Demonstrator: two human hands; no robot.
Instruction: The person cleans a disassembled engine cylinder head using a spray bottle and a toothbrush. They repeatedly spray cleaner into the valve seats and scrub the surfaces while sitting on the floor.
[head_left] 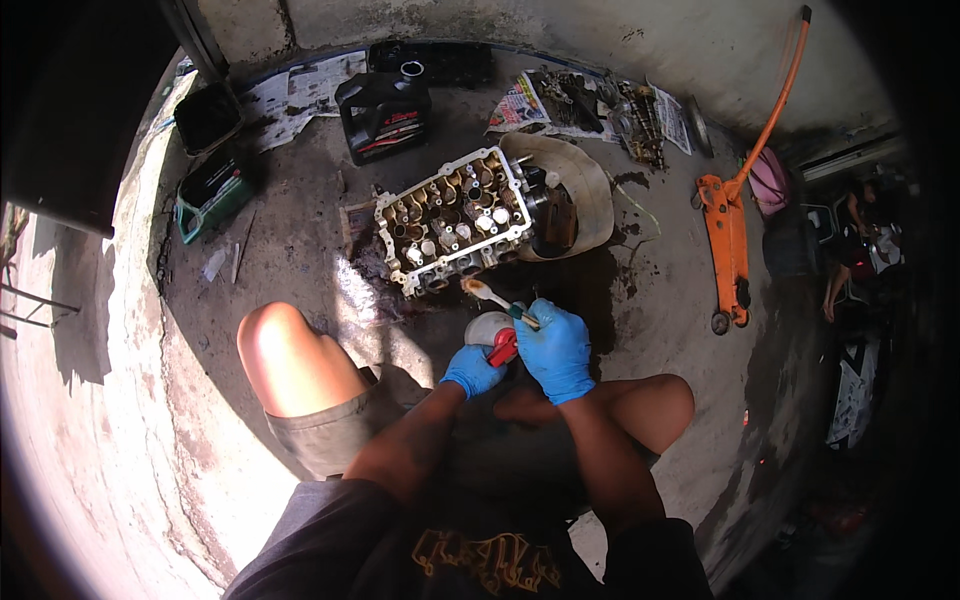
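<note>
My right hand (555, 348), in a blue glove, is closed round the handle of a toothbrush (490, 294) with brownish bristles. Its head points away and left, just short of the near edge of an engine cylinder head (455, 222). My left hand (474, 370), gloved alike, grips a pale, rounded bottle (487, 327) with a red top (503, 348); the glove hides part of it. Both hands are close together between my bent knees. The cylinder head lies tilted, its valve side up, with oily brown residue inside the pale rim.
Behind the cylinder head's right end stands a beige basin (598, 185) holding dark parts. Beyond are a black oil jug (385, 118) and newspaper (520, 105) bearing metal parts. A green container (213, 190) is left, an orange floor jack (725, 235) right. Another person (860, 225) sits far right.
</note>
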